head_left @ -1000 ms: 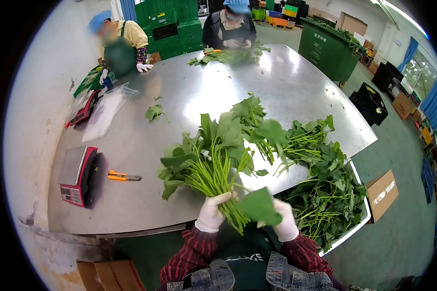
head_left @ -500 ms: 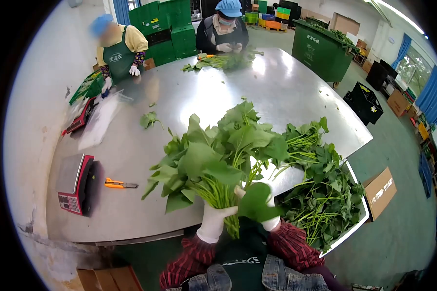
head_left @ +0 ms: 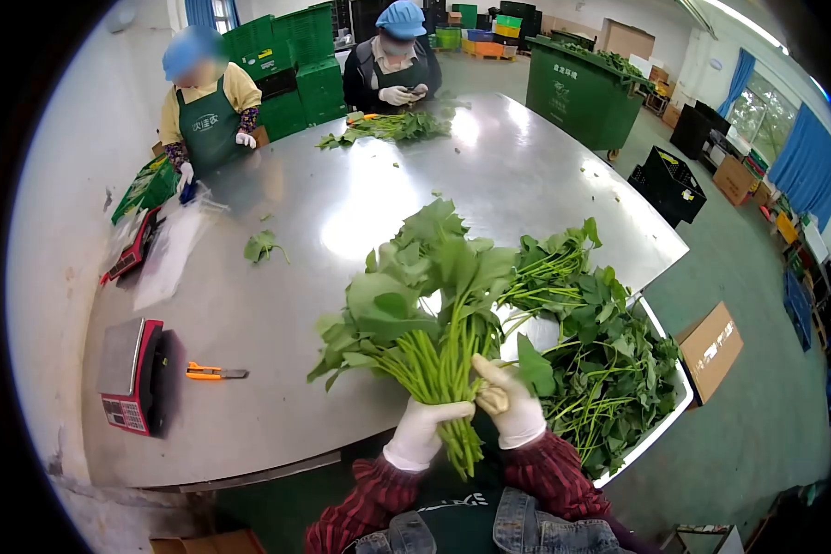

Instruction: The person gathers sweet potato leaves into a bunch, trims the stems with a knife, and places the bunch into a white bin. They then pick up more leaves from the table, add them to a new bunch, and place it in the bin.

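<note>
A thick bunch of leafy green stems (head_left: 425, 355) stands upright above the near edge of the metal table. My left hand (head_left: 425, 432), in a white glove, is wrapped round its lower stems, whose cut ends show below the fist. Just right of the stems, my right hand (head_left: 508, 402), also gloved, has its fingers curled with the thumb raised; a leaf (head_left: 534, 367) lies against it, and its grip is partly hidden. More greens (head_left: 609, 369) fill a white bin (head_left: 683, 388) at the right and spill onto the table.
Left on the metal table (head_left: 277, 323) are an orange cutter (head_left: 216, 371), a red scale (head_left: 131, 379), a loose sprig (head_left: 262, 246) and plastic bags (head_left: 171, 249). Two co-workers (head_left: 208, 115) stand across the table, one by more greens (head_left: 388, 127). A cardboard box (head_left: 711, 351) lies beyond the bin.
The view has shifted slightly. The large leaf beside my right hand has moved up and away, uncovering the fingers, and the bunch stands more upright in my left hand.
</note>
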Motion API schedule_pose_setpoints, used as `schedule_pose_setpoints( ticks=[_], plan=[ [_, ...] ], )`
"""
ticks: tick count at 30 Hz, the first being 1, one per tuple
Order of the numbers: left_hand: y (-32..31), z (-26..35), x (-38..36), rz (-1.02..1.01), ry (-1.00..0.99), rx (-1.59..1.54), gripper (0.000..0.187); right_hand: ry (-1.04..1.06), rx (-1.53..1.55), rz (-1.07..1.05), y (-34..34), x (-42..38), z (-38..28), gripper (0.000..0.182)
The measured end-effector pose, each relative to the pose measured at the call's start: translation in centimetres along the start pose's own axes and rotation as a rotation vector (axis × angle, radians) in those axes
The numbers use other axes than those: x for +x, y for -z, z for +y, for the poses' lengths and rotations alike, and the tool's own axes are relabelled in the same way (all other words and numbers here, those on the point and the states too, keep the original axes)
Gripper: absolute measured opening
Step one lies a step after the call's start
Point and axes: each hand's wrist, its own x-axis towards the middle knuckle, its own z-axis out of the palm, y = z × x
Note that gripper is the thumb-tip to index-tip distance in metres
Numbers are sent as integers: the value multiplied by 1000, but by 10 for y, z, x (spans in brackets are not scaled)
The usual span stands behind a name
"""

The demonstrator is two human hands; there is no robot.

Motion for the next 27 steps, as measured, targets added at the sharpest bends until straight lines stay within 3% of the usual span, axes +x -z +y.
schedule_pose_setpoints(
  ticks=[1,2,3,5,6,7,8,10,13,17,19,21,22,23,25,26,27],
  plan=[
    [-12,3,-1,22,-5,7,40,-25,82,30,0,-3,-3,15],
    [-17,4,-1,4,-11,34,39,148,7,59,4,-7,-1,11],
    [-22,4,-1,-15,-19,60,38,633,-677,125,3,-10,-7,15],
    [-25,6,-4,-6,9,10,34,1618,-1483,657,22,8,-31,29],
    [-16,5,-7,-31,29,35,34,1263,-1179,773,28,-2,-53,30],
    [-6,4,-7,-56,49,68,33,1018,-216,685,53,12,-75,33],
    [2,1,-8,-15,58,58,35,890,-614,661,61,-10,-108,38],
    [11,3,-9,23,88,-92,33,736,-454,586,115,-8,-132,53],
    [25,5,-5,63,35,-179,29,556,-682,786,88,-28,-110,56],
    [28,4,1,107,-35,-153,31,343,-943,261,44,-36,-24,38],
    [28,2,0,132,-55,-103,33,446,-1436,37,17,-35,5,28],
    [26,-1,-2,162,-96,-34,37,698,-1430,-120,9,-20,31,31],
    [18,-3,-3,194,-198,-66,41,676,-1556,-163,12,-17,35,31],
    [22,-2,-3,195,-203,-63,41,680,-1554,-167,17,-12,39,31],
    [29,1,-4,166,-133,-101,42,437,-1354,-40,17,-5,43,29],
    [28,4,-6,179,-114,-142,41,217,-966,-54,12,-11,38,30],
    [28,7,-7,211,-125,-146,39,148,-721,-52,12,-11,31,31]
  ],
)
